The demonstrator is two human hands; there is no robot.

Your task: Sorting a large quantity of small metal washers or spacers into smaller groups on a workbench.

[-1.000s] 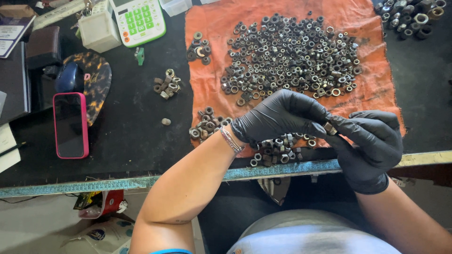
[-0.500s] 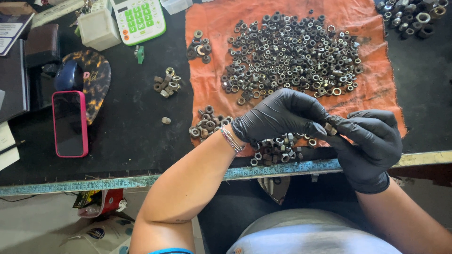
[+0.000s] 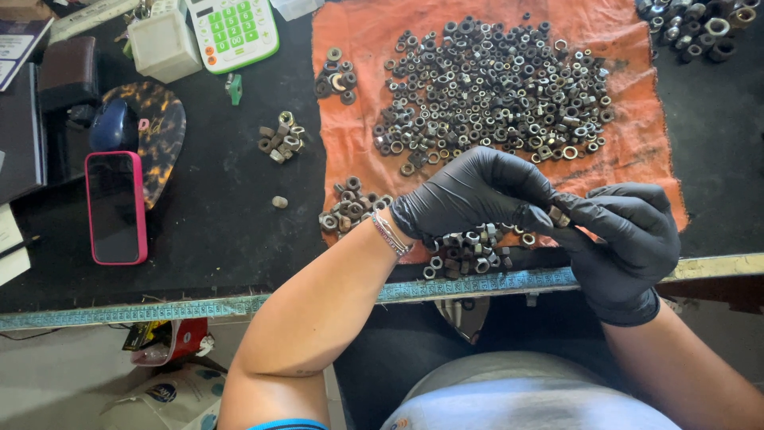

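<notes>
Black-gloved left hand [image 3: 477,195] and right hand [image 3: 625,239] pinch one small nut [image 3: 559,216] at the table edge [image 3: 318,300]; bare tabletop leftward

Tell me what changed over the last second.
Almost nothing. Both gloved hands, left hand and right hand, stay together over the table edge, still pinching a small nut between fingertips. The nut pile on the orange cloth and the phone haven't moved.

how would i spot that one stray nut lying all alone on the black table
Start at the orange cloth and move off its left edge onto the black table. Between the pink phone and the cloth's lower-left heap lies the single nut; unlike its neighbours, it touches no other nut.
</notes>
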